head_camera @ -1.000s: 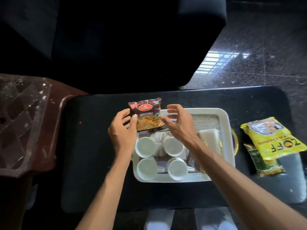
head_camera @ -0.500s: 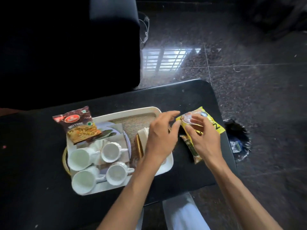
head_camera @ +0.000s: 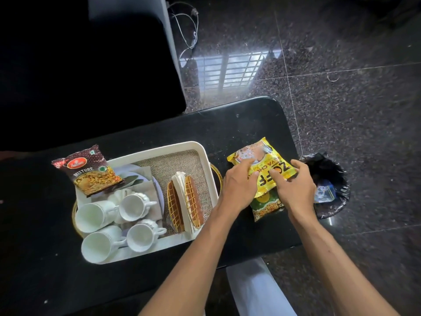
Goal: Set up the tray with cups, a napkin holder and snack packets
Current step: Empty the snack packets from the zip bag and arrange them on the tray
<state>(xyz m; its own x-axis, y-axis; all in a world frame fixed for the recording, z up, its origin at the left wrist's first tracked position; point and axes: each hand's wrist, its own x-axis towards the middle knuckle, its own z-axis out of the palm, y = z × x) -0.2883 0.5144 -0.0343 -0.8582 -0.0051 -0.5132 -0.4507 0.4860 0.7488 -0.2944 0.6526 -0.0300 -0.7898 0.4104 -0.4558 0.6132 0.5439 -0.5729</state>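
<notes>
Ok so closest in, both bare forearms reach up from the bottom edge across the glossy black rectangular table (head_camera: 239, 124). On it sits a white plastic tray with a woven mat lining (head_camera: 159, 149), and the near left part holds four white ceramic cups (head_camera: 142, 237) bunched together, all tipped so you look into their mouths. Right of them in the tray is the golden wire lattice napkin holder (head_camera: 192, 201), white napkins wedged between its two sides. The left hand (head_camera: 239, 190) and right hand (head_camera: 296, 190) are close together just past the tray's right end, both clamped on the crinkly yellow snack packet (head_camera: 271, 169): left fingers bent over its left side, right fingers curled round its right edge. That packet lies over a green snack packet (head_camera: 266, 205) on the table, outside the tray; can't tell if it's lifted or flat. At the tray's far left corner a dark brown "Mixture" snack packet (head_camera: 91, 172) leans half over the rim. Beside the table's right end there's a bin with a black liner (head_camera: 328, 179), then speckled dark granite floor (head_camera: 341, 87) and a black sofa (head_camera: 91, 65).
</notes>
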